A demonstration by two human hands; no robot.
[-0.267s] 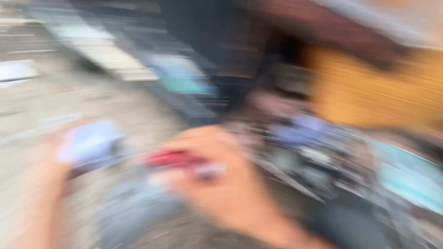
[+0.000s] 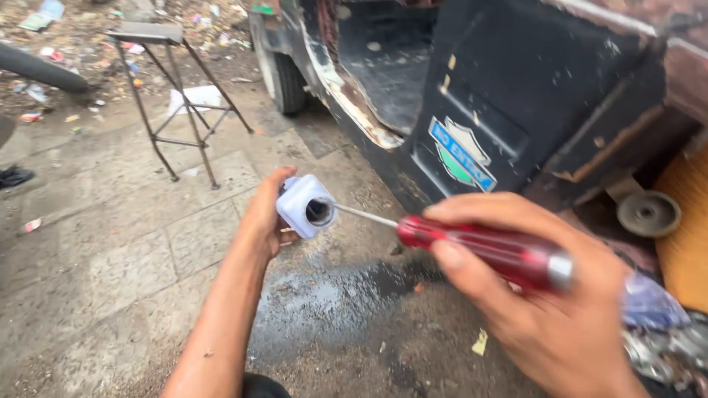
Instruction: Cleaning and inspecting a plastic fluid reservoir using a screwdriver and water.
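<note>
A person's left hand (image 2: 264,216) is closed around a small white plastic block (image 2: 306,206) with a round dark socket in its face, held up in the air above the paved ground (image 2: 133,250). The right hand (image 2: 549,309) grips the red translucent handle of a screwdriver (image 2: 479,247), fingers wrapped over it; the thin metal shaft reaches into the block's socket. Below them a wet dark patch (image 2: 346,295) stains the ground. Behind stands a rusted black vehicle body (image 2: 516,96) with a wheel (image 2: 280,74). A metal stool (image 2: 173,96) stands toward the far left, among scattered litter.
</note>
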